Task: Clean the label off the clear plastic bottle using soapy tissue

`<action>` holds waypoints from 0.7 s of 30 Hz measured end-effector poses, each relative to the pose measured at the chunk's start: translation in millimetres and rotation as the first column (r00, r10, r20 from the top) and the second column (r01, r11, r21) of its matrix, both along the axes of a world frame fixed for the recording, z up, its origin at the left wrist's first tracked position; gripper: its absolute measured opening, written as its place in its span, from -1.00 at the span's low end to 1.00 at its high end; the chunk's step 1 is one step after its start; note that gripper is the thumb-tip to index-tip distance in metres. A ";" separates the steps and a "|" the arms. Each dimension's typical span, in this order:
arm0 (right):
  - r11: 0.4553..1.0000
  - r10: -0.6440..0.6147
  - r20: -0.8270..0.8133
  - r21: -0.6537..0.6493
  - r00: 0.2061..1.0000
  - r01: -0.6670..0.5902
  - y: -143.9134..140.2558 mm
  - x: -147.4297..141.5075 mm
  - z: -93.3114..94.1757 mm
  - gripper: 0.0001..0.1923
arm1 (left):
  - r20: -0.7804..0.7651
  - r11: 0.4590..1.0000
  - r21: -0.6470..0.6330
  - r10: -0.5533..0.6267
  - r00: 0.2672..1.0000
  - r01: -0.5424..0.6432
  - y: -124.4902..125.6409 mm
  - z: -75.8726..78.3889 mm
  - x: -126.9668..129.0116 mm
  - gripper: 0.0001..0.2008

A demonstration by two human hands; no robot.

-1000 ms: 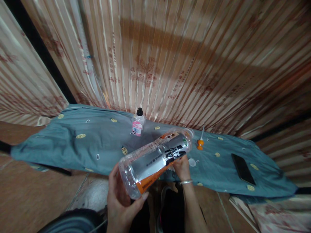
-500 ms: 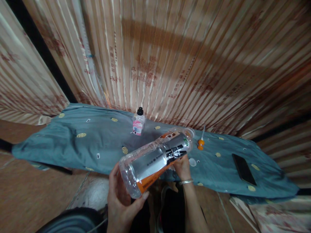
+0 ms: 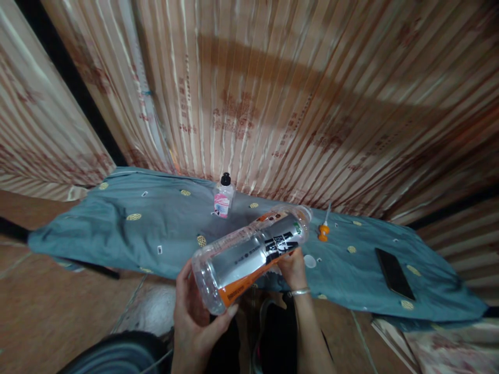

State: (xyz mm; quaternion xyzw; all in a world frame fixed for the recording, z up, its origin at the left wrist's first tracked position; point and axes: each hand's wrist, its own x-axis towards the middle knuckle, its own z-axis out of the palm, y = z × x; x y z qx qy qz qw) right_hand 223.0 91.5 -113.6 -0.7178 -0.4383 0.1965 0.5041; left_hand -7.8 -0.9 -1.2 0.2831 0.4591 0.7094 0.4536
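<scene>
A clear plastic drink bottle (image 3: 249, 257) with a silver and orange label lies slanted in front of me, its neck up to the right. My left hand (image 3: 198, 311) is closed round its base, thumb on the near side. Beneath the upper part, my right hand (image 3: 293, 270) grips the bottle from below; most of its fingers are hidden behind the label. Just right of the neck, a small orange object with a thin pale tip (image 3: 323, 231) stands on the cloth. Beside my right wrist lies a round whitish disc (image 3: 310, 261).
A teal cloth (image 3: 167, 228) with pineapple prints covers the narrow surface. On it stand a small pink-labelled bottle with a black cap (image 3: 223, 197) and, at right, a dark phone (image 3: 395, 274) lying flat. A striped curtain (image 3: 241, 104) hangs behind. A dark round seat (image 3: 117, 356) is low left.
The view has shifted slightly, so the cloth and the things on it sit a little further right. Both hands keep their hold, and the drink bottle has hardly moved.
</scene>
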 end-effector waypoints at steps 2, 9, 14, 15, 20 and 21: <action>1.000 -0.022 -0.008 0.005 1.000 0.022 -0.3 -1.0 1.8 -0.51 | -0.013 1.000 -0.008 -0.004 1.000 0.004 -0.1 1.1 -0.5 -0.17; 0.999 0.027 0.020 0.023 0.999 -0.028 -0.3 -1.0 2.8 -0.57 | -0.039 1.000 -0.013 -0.013 0.999 0.013 -0.5 -2.0 -1.6 -0.15; 0.999 0.017 0.087 0.039 0.996 -0.020 -0.2 -0.6 3.2 -0.63 | -0.058 1.000 0.030 -0.005 0.998 0.006 1.3 -12.8 -5.0 -0.15; 0.999 0.021 0.093 0.041 0.995 -0.025 -0.3 -0.7 3.7 -0.63 | -0.074 0.999 0.045 0.000 0.997 0.004 1.9 -15.6 -6.2 -0.15; 1.000 0.017 0.090 0.021 0.996 -0.019 -1.2 -1.1 5.3 -0.60 | -0.101 0.999 0.043 -0.009 0.995 0.013 2.2 -19.1 -8.0 -0.13; 1.000 0.013 0.084 0.012 0.996 -0.014 -1.2 -1.0 5.3 -0.59 | -0.091 0.999 0.031 -0.011 0.996 0.014 1.6 -17.0 -7.1 -0.13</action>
